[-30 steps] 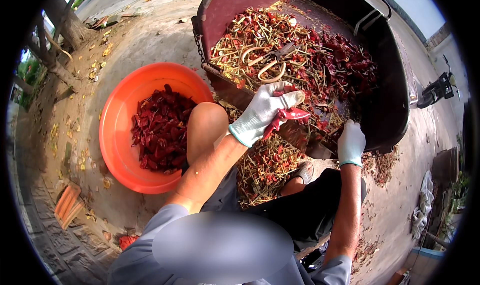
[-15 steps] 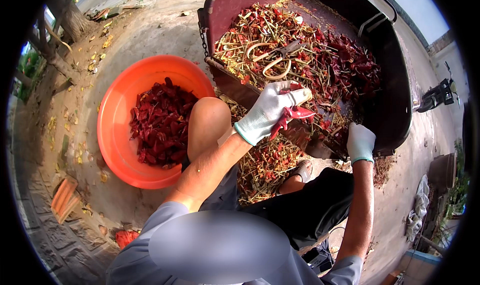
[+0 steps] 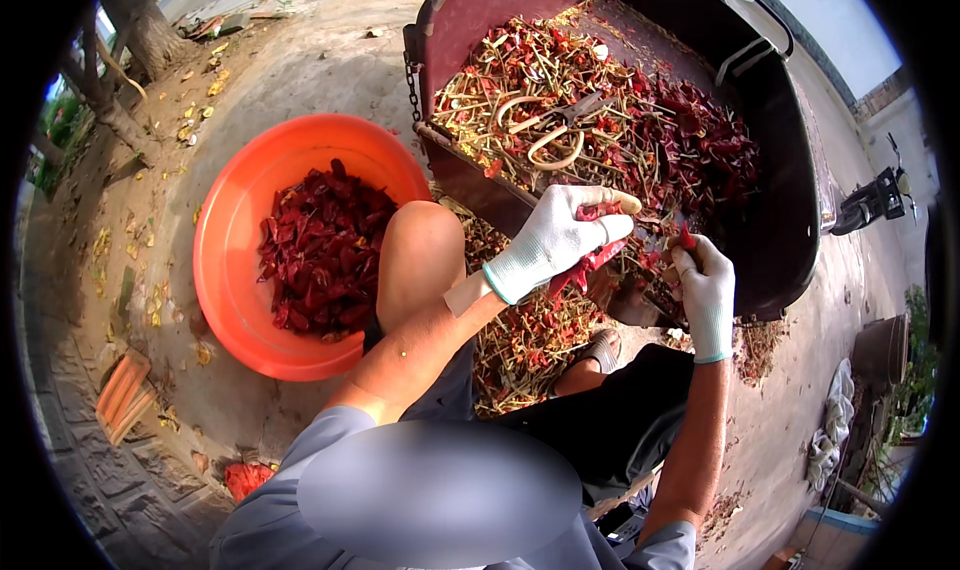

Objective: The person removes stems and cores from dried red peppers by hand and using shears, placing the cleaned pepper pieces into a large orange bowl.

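Sunlit yard [image 3: 325, 75]; left hand [image 3: 562, 234] clutches chillies [image 3: 598, 260], right hand [image 3: 708, 288] pinches a red piece [image 3: 687, 237]; picking, seemingly; adding it likely means loosening the left.

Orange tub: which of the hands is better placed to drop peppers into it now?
Left, I'd judge: the left hand holds red peppers and is nearer the orange tub. The right hand is farther off by the cart bed, apparently pinching a small red piece.

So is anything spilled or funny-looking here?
Yes: stems and red scraps lie on the ground outside the cart, maybe spilled. The scissors look a bit odd too, lying on the pile inside it.
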`<act>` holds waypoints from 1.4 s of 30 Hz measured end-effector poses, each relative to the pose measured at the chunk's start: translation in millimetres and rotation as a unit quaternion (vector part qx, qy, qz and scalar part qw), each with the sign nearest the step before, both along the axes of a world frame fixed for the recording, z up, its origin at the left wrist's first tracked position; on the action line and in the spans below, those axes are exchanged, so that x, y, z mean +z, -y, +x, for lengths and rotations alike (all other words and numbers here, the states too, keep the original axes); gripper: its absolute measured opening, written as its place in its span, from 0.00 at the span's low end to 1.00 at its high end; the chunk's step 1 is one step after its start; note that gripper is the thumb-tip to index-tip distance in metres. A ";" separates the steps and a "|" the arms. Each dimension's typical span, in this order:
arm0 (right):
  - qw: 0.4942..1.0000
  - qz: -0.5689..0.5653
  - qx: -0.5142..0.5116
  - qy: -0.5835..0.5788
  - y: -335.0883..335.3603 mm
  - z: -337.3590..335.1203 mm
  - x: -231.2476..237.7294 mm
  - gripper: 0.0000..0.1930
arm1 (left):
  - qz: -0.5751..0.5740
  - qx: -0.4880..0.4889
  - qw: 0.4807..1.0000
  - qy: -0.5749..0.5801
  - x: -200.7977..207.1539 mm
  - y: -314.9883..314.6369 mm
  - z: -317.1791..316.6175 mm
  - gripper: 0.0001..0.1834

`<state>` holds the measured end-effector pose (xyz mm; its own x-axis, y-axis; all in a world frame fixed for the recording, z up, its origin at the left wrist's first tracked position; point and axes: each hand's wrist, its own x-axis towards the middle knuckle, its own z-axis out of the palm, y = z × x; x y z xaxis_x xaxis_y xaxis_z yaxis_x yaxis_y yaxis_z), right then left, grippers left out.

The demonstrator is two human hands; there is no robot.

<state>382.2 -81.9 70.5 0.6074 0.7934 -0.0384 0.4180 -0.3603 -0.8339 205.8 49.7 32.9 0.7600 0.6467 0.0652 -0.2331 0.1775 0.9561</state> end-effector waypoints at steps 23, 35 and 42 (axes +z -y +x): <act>0.879 -0.110 0.092 0.456 2.1 12.0 -52.0 0.14 | -0.131 0.020 0.988 0.077 9.6 -4.5 -13.4 0.12; 0.994 0.063 -0.058 -0.066 2.2 -2.3 -16.9 0.09 | 0.044 0.028 0.998 -0.026 -2.9 -0.3 0.6 0.09; 0.990 0.117 0.045 -0.061 0.6 -58.4 3.5 0.10 | 0.243 0.092 0.963 -0.073 -0.3 20.3 4.1 0.15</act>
